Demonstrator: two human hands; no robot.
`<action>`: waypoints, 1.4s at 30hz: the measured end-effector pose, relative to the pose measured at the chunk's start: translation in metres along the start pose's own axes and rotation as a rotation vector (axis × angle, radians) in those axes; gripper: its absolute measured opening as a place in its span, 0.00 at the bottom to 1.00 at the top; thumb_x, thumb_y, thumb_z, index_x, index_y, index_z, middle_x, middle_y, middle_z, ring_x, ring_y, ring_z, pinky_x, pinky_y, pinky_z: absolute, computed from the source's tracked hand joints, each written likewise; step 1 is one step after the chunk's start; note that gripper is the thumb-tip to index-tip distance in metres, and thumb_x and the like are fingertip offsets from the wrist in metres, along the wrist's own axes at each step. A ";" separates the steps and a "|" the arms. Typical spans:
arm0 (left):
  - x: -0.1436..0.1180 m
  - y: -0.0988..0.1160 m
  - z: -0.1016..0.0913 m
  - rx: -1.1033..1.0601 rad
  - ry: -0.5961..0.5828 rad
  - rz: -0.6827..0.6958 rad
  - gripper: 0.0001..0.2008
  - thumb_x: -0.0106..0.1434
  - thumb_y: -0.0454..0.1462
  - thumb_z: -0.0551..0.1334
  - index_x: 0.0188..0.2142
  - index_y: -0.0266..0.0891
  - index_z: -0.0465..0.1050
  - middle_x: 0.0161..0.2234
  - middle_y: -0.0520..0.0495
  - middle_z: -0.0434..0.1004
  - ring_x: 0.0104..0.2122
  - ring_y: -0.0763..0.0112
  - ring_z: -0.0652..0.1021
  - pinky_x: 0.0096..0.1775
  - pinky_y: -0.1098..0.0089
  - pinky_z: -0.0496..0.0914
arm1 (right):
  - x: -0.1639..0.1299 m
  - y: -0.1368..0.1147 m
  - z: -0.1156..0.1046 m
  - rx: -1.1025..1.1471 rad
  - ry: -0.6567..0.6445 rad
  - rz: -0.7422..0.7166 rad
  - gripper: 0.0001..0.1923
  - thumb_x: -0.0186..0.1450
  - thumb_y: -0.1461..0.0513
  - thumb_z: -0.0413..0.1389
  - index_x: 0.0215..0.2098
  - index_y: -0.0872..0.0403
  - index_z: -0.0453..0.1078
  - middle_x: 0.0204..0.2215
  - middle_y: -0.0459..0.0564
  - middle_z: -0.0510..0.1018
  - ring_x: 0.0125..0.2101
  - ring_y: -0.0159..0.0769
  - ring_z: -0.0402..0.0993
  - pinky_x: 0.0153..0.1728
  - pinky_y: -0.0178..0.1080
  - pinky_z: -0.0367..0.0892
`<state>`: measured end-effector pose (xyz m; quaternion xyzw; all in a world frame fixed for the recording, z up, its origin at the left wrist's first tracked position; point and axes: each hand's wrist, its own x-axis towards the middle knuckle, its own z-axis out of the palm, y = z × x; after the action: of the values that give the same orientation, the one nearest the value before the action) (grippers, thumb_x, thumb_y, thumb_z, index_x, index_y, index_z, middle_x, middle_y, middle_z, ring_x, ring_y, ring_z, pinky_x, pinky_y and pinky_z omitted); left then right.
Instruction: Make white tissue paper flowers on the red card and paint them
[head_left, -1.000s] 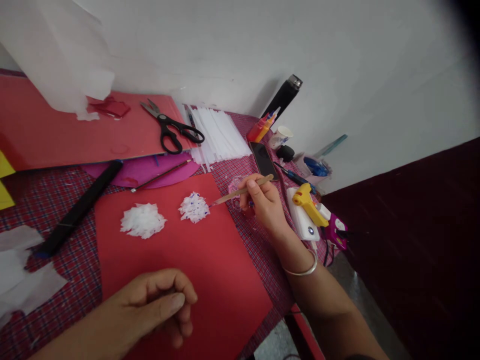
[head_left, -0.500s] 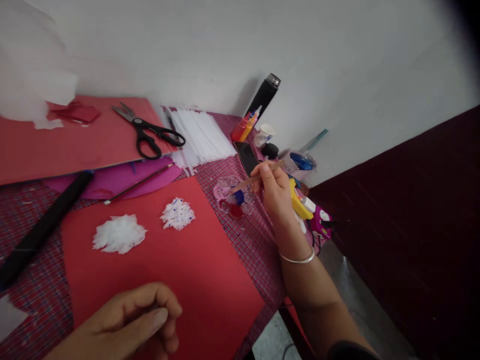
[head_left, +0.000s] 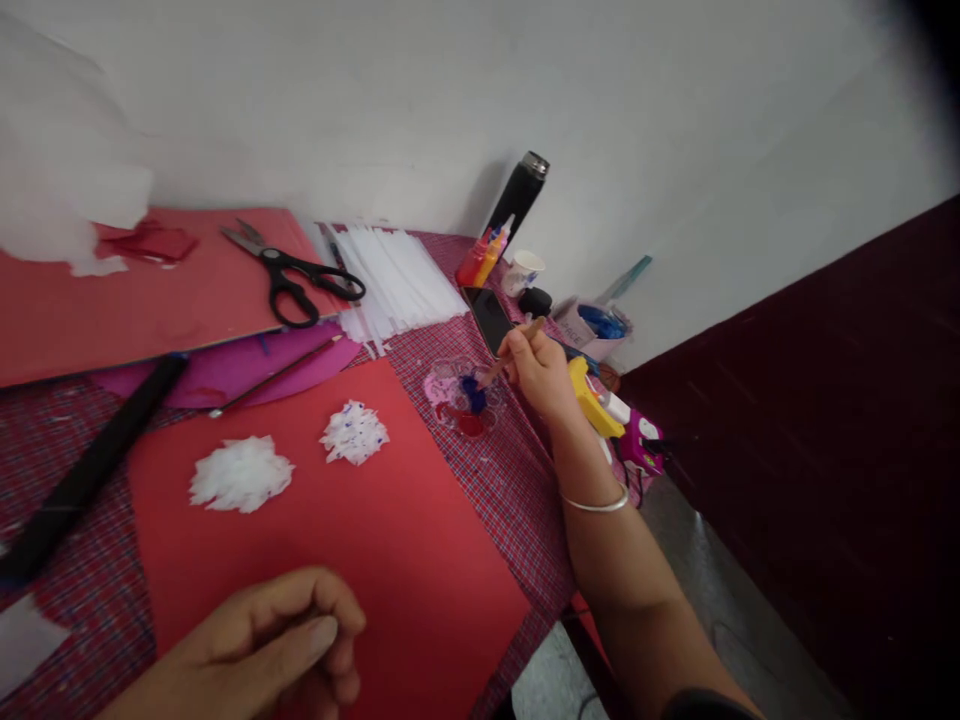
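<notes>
In my right hand (head_left: pixel 538 372) is a thin light-brown wooden stick (head_left: pixel 501 367), pinched between thumb and fingers. Its lower end touches the dark blue paint (head_left: pixel 473 394) in a clear, flower-shaped palette (head_left: pixel 457 364), which also holds pink and red paint. My left hand (head_left: pixel 277 635) hovers over the near part of the red sheet (head_left: pixel 405 560), fingers curled and thumb near the index finger; nothing shows in it. On that sheet lie a white layered paper flower (head_left: pixel 241 475) and a smaller one (head_left: pixel 355 433) speckled with blue.
Black-handled scissors (head_left: pixel 289 275) lie on a red board (head_left: pixel 150 310). White paper strips (head_left: pixel 401 275) are spread behind the palette. A phone (head_left: pixel 489 318), paint bottles (head_left: pixel 484 258), a cup (head_left: pixel 523 270), a black flask (head_left: pixel 519 195) and a yellow glue gun (head_left: pixel 592 400) stand or lie further right.
My right hand has shifted slightly left and down, and the stick's end has moved from above the palette's edge of the blue into the blue paint. My left hand stays nearly still.
</notes>
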<state>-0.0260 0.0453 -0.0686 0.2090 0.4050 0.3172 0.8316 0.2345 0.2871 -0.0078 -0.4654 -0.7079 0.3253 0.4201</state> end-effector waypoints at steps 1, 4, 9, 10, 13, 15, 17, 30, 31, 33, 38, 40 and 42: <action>0.000 0.001 0.001 -0.001 -0.017 0.011 0.17 0.55 0.51 0.70 0.30 0.40 0.76 0.24 0.49 0.77 0.26 0.69 0.77 0.28 0.72 0.72 | -0.002 -0.002 0.002 0.039 0.011 -0.005 0.21 0.67 0.46 0.52 0.27 0.54 0.67 0.14 0.40 0.63 0.16 0.25 0.57 0.18 0.32 0.52; 0.000 0.003 0.004 0.007 -0.061 0.061 0.16 0.57 0.50 0.68 0.31 0.39 0.75 0.25 0.49 0.77 0.26 0.70 0.76 0.27 0.73 0.71 | -0.011 -0.012 0.012 0.231 0.002 -0.009 0.20 0.69 0.47 0.51 0.29 0.53 0.67 0.13 0.39 0.63 0.14 0.25 0.57 0.18 0.32 0.53; -0.001 0.005 0.006 0.024 -0.068 0.080 0.16 0.58 0.50 0.67 0.32 0.39 0.75 0.25 0.49 0.77 0.26 0.70 0.77 0.28 0.73 0.72 | -0.037 -0.035 0.041 0.438 -0.240 0.064 0.17 0.69 0.48 0.52 0.34 0.53 0.68 0.17 0.41 0.71 0.16 0.26 0.63 0.18 0.30 0.59; -0.001 0.005 0.006 0.028 -0.070 0.079 0.16 0.58 0.50 0.67 0.33 0.39 0.75 0.25 0.49 0.77 0.26 0.70 0.77 0.28 0.73 0.72 | -0.040 -0.038 0.046 0.456 -0.283 0.070 0.17 0.69 0.49 0.52 0.34 0.53 0.68 0.18 0.41 0.72 0.16 0.26 0.64 0.18 0.30 0.59; -0.002 0.005 0.007 0.033 -0.070 0.084 0.15 0.59 0.49 0.67 0.33 0.40 0.75 0.26 0.49 0.77 0.26 0.70 0.77 0.29 0.73 0.72 | -0.047 -0.041 0.055 0.491 -0.330 0.064 0.16 0.69 0.49 0.53 0.35 0.53 0.69 0.19 0.42 0.73 0.17 0.26 0.65 0.19 0.30 0.61; -0.002 0.005 0.007 0.035 -0.065 0.086 0.15 0.59 0.49 0.66 0.33 0.40 0.75 0.26 0.49 0.77 0.27 0.70 0.77 0.29 0.73 0.72 | -0.048 -0.041 0.058 0.493 -0.343 0.069 0.16 0.68 0.49 0.53 0.35 0.53 0.69 0.19 0.42 0.73 0.18 0.26 0.65 0.19 0.30 0.62; -0.002 0.005 0.008 0.040 -0.065 0.084 0.15 0.59 0.49 0.67 0.33 0.40 0.75 0.25 0.49 0.77 0.26 0.70 0.77 0.29 0.72 0.72 | -0.048 -0.040 0.058 0.478 -0.361 0.076 0.17 0.68 0.48 0.53 0.35 0.53 0.69 0.19 0.43 0.73 0.18 0.27 0.66 0.20 0.31 0.62; 0.000 0.006 0.007 0.068 -0.055 0.067 0.17 0.57 0.51 0.67 0.32 0.40 0.75 0.25 0.48 0.77 0.25 0.69 0.77 0.28 0.71 0.72 | -0.049 -0.040 0.063 0.459 -0.407 0.063 0.17 0.68 0.49 0.53 0.36 0.54 0.69 0.20 0.43 0.73 0.19 0.27 0.67 0.21 0.31 0.63; 0.000 0.006 0.007 0.070 -0.052 0.068 0.17 0.57 0.51 0.67 0.32 0.40 0.75 0.25 0.48 0.77 0.25 0.69 0.77 0.28 0.71 0.72 | -0.048 -0.040 0.063 0.455 -0.395 0.064 0.17 0.68 0.48 0.53 0.36 0.54 0.69 0.20 0.43 0.73 0.19 0.27 0.67 0.21 0.31 0.63; 0.000 0.006 0.007 0.078 -0.049 0.065 0.17 0.57 0.51 0.67 0.32 0.40 0.75 0.25 0.47 0.77 0.25 0.69 0.76 0.28 0.71 0.72 | -0.047 -0.040 0.062 0.457 -0.347 0.063 0.17 0.68 0.48 0.53 0.36 0.54 0.69 0.20 0.43 0.73 0.18 0.27 0.66 0.20 0.31 0.63; -0.002 0.007 0.007 0.081 -0.045 0.071 0.16 0.58 0.50 0.66 0.32 0.40 0.75 0.25 0.47 0.77 0.26 0.69 0.76 0.29 0.71 0.72 | -0.047 -0.040 0.062 0.459 -0.303 0.052 0.17 0.68 0.48 0.52 0.38 0.53 0.69 0.21 0.44 0.74 0.19 0.27 0.66 0.20 0.32 0.62; -0.001 0.008 0.008 0.084 -0.042 0.069 0.16 0.58 0.50 0.66 0.33 0.40 0.76 0.25 0.47 0.77 0.25 0.68 0.76 0.29 0.70 0.72 | -0.048 -0.038 0.064 0.437 -0.369 0.040 0.18 0.68 0.48 0.52 0.40 0.53 0.70 0.24 0.45 0.76 0.20 0.27 0.68 0.22 0.32 0.63; -0.001 0.008 0.008 0.092 -0.040 0.072 0.16 0.58 0.50 0.66 0.32 0.40 0.76 0.25 0.47 0.77 0.25 0.68 0.76 0.28 0.70 0.72 | -0.049 -0.037 0.065 0.408 -0.427 0.019 0.18 0.69 0.48 0.51 0.40 0.54 0.70 0.26 0.46 0.76 0.20 0.27 0.68 0.23 0.32 0.64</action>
<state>-0.0230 0.0496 -0.0587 0.2679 0.3946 0.3239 0.8171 0.1730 0.2239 -0.0190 -0.2989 -0.6958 0.5554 0.3437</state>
